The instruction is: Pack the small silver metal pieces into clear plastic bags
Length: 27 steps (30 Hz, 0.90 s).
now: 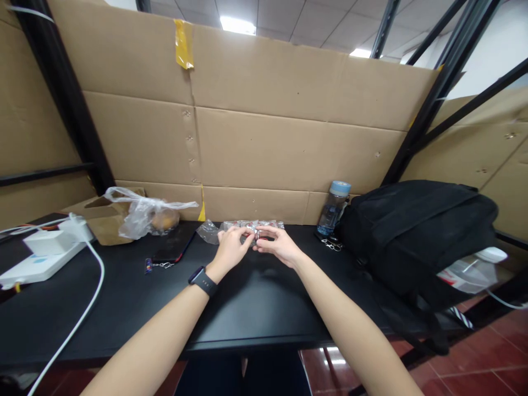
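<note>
Over the far middle of the black table (256, 311), my left hand (234, 246) and my right hand (281, 246) meet fingertip to fingertip. Pinched between them is a small shiny piece (256, 235), silvery and perhaps ring-shaped; its exact kind is too small to tell. Just behind my fingers lie several clear plastic packets (274, 224) with small reddish and silvery contents, partly hidden by the hands. A crumpled clear plastic bag (208, 232) rests left of my left hand. On my left wrist sits a dark watch (203, 279).
To the left are a dark tablet-like slab (175, 245) with a keychain, a tied plastic bag (144, 214), a cardboard box (109, 223) and a white power strip (45, 264). On the right stand a blue-capped bottle (331, 209) and a black backpack (412, 236). Cardboard (264, 148) walls the back.
</note>
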Tool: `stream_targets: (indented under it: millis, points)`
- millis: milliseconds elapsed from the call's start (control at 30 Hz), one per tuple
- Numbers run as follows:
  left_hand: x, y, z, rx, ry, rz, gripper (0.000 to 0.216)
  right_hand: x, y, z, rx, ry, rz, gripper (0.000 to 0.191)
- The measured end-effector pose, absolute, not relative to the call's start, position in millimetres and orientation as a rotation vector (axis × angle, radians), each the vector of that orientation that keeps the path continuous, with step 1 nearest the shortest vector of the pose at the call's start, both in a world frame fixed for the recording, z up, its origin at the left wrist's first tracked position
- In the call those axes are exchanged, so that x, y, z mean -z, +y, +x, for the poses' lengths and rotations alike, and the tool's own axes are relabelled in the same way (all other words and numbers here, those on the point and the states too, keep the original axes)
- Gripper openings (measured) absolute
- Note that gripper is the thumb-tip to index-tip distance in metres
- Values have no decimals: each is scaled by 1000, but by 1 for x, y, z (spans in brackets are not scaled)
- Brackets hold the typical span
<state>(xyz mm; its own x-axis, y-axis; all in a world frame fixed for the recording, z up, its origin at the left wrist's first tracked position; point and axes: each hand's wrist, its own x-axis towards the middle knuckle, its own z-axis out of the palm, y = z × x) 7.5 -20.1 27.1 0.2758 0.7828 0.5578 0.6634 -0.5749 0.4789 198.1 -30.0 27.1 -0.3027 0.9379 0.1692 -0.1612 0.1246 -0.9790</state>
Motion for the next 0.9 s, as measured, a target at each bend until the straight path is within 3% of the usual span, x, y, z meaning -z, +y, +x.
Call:
stream_targets:
  millis: [167, 267, 367, 467, 667, 900]
  points:
    - [-16, -12, 4, -1095, 1459, 2504, 30, -29, -26, 203, -1197, -1433, -932, 58]
    - [-4, -6, 2, -921, 1502, 2648, 26, -36, -21, 218, -965, -1487, -1049, 57]
    - [4, -5, 2, -765, 1407, 2736, 18, -40, -16, 235, -790, -1541, -1129, 55]
    - [6, -8, 6, -680, 1234, 2755, 24, -38, -10, 247, -688, -1575, -1171, 55]
    - [6, -17, 17, -600, 1152, 2718, 18, -36, -6, 255, -609, -1660, -1186, 55]
    - [8, -21, 22, -552, 1167, 2624, 27, -41, -13, 260, -549, -1963, -1258, 49]
